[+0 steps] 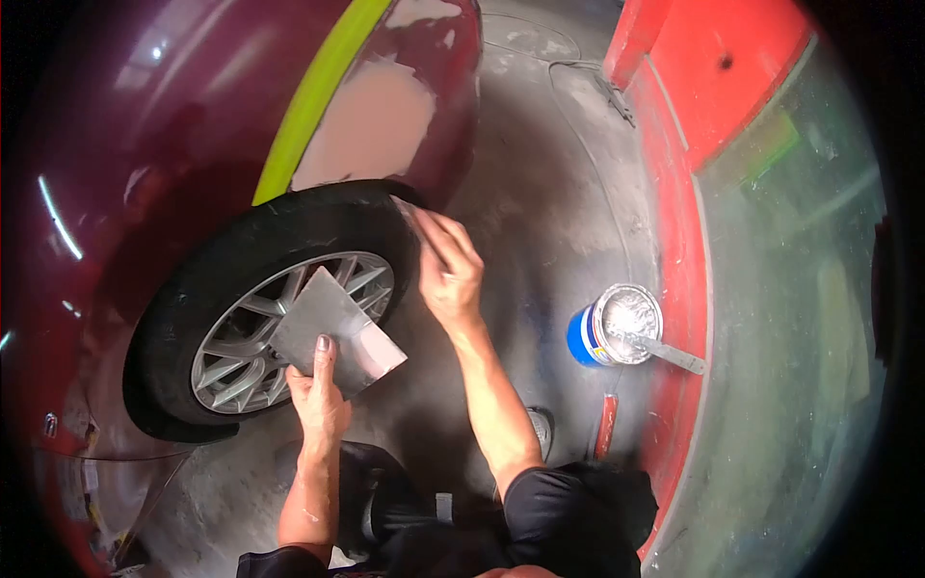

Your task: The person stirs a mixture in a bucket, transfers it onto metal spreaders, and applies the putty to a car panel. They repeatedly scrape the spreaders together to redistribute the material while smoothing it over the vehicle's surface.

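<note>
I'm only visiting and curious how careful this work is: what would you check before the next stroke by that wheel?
1. Left hand grips the metal plates: ok.
2. Right hand holds the thin blade against the wheel arch edge: ok.
3. Filler loaded on the metal plates: cannot tell.
4. Green tape lies beside the pale patch: ok.
5. Open can stands upright on the floor, a tool resting in it: ok.

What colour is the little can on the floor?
The can is blue, with a whitish open top; head view.
</note>
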